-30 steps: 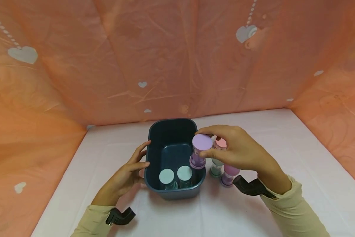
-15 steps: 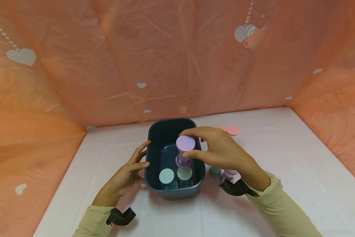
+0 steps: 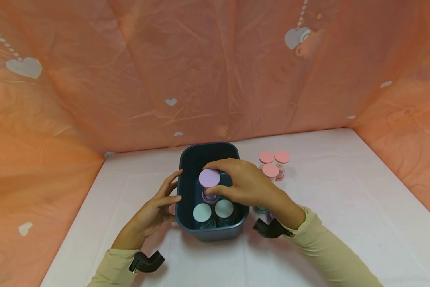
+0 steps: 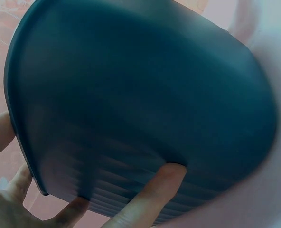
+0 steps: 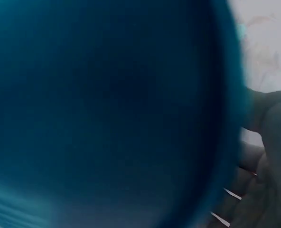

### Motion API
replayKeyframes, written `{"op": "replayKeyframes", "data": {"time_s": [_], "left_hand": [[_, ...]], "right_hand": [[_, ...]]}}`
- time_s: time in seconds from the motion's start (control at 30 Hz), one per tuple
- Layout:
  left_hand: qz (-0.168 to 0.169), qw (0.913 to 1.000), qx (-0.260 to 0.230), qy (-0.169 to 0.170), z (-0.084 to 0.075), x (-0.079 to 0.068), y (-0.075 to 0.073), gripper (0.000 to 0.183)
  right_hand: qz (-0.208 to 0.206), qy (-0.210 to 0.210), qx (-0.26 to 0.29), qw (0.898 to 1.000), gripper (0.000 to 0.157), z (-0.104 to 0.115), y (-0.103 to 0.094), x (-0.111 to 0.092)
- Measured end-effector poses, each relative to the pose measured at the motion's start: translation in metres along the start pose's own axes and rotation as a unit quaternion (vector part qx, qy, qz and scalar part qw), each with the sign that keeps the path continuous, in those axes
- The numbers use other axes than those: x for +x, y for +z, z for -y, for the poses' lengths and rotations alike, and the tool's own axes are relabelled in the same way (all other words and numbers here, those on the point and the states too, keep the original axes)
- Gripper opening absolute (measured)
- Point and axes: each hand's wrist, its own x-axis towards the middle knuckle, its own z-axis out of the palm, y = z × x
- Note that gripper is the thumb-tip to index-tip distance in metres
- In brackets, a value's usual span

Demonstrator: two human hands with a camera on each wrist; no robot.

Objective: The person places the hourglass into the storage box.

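A lilac sand timer [image 3: 209, 178], a clear tube with disc ends, is pinched upright between the right hand's [image 3: 248, 185] thumb and fingers. It is over the inside of a dark blue bin [image 3: 216, 235]; whether its base touches the bin floor cannot be told. Two pale green sand timers stand at the bin's near end, one on the left [image 3: 202, 213] and one on the right [image 3: 224, 209]. The left hand [image 3: 152, 213] rests extended fingers against the bin's left side and rim. In the left wrist view, a fingertip [image 4: 171, 173] presses the outer wall.
Three pink-topped sand timers [image 3: 270, 170] stand right of the bin. A green base [image 3: 260, 209] and a purple one [image 3: 270, 216] show partly behind the right wrist. Orange sheeting [image 3: 215, 79] encloses the white table [image 3: 322, 171]. The bin fills most of the right wrist view.
The right hand has carried the lilac sand timer leftward from the bin's right rim to over its interior, and lower. Pink-topped sand timers behind it came into view. The left hand and bin stayed put.
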Motion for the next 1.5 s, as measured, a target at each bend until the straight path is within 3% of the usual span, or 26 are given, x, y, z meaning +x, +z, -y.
{"op": "replayKeyframes", "data": {"time_s": [0.77, 1.17, 1.5], "left_hand": [[0.009, 0.9999, -0.001, 0.008, 0.001, 0.000, -0.001, 0.067], [0.010, 0.9999, 0.003, 0.009, -0.001, 0.000, -0.001, 0.066], [0.011, 0.9999, 0.003, 0.010, 0.001, 0.000, 0.000, 0.065]], "right_hand": [[0.114, 0.018, -0.037, 0.993, 0.055, 0.001, 0.034, 0.014], [0.171, 0.031, -0.092, 0.981, 0.052, 0.003, 0.039, 0.017], [0.196, 0.052, -0.098, 0.974, 0.055, 0.003, 0.037, 0.017]]}}
